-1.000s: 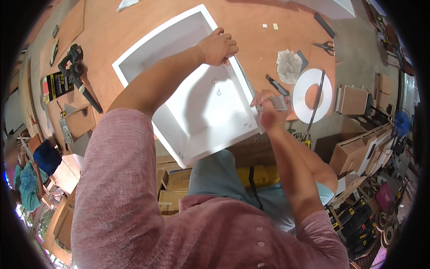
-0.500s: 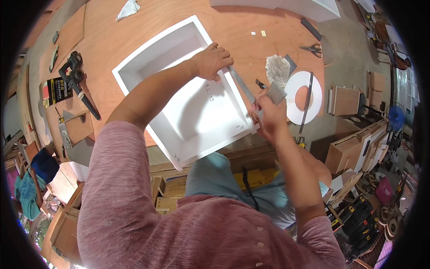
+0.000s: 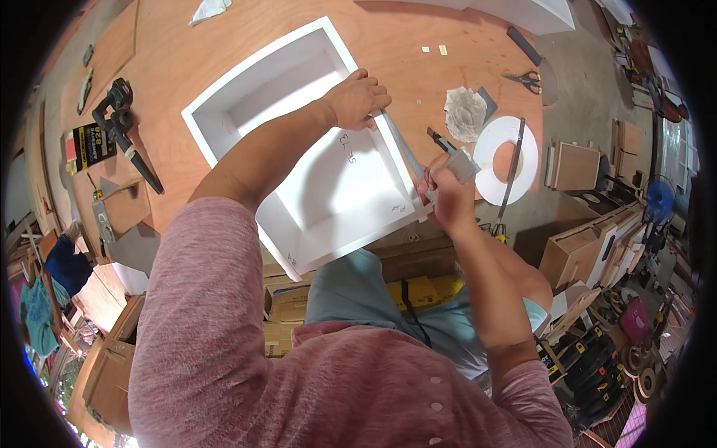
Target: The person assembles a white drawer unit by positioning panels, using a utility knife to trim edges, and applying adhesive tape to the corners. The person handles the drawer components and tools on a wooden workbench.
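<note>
A white open box (image 3: 326,187), drawer-like with pencil marks inside, lies tilted on the table before me. My left hand (image 3: 358,101) is closed over its right wall, fingers curled across the rim. A narrow grey strip (image 3: 399,142) runs along that rim from beneath my left fingers to my right hand. Near the box's right front corner, my right hand (image 3: 450,196) is closed round a flat grey plate-like piece (image 3: 462,165), its broad end sticking out past the fingers. Whether the strip and plate are joined is hidden by that hand. A dark cutter knife (image 3: 441,140) lies just beyond it.
Right of the box lie a white roll of edge tape (image 3: 485,179) with a dark bar across it, crumpled translucent plastic (image 3: 464,113) and scissors (image 3: 529,81). A black cordless blower (image 3: 119,119) lies at left. Another white panel piece (image 3: 508,9) stands at the far edge.
The whole view has shifted slightly, and the cutter knife shows more beside my right hand. Both hands keep about the same places on the box, and their holds look unchanged.
</note>
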Demonstrator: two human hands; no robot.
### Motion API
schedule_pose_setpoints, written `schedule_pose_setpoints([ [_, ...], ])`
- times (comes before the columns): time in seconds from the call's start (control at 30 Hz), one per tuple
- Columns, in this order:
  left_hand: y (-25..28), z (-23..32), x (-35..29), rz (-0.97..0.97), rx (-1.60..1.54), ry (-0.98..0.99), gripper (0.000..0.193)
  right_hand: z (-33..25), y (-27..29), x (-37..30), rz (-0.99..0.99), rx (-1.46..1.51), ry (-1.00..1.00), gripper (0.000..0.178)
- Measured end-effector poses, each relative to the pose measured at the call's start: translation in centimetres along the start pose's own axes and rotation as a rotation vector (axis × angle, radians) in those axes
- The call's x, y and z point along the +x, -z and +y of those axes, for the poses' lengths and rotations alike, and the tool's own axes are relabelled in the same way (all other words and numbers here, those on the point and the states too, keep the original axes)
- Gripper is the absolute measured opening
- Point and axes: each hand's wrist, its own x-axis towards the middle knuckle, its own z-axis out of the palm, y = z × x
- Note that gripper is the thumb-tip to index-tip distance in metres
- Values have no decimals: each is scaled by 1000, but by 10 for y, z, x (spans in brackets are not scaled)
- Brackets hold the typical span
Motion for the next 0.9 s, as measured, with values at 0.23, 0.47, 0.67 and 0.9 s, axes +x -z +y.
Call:
schedule_pose_setpoints([
  [0.23, 4, 4, 3, -70, 164, 7, 33, 85, 5, -5, -24, 35, 319, 21],
  [0.47, 2, 7, 1, -157, 183, 62, 39, 76, -16, -23, 35, -56, 422, 16],
  [0.67, 27, 39, 1, -76, 256, 303, 105, 59, 49, -17, 140, 196, 177, 13],
  [0.9, -4, 99, -29, -306, 269, 476, 128, -76, 148, -37, 373, 180, 340, 14],
])
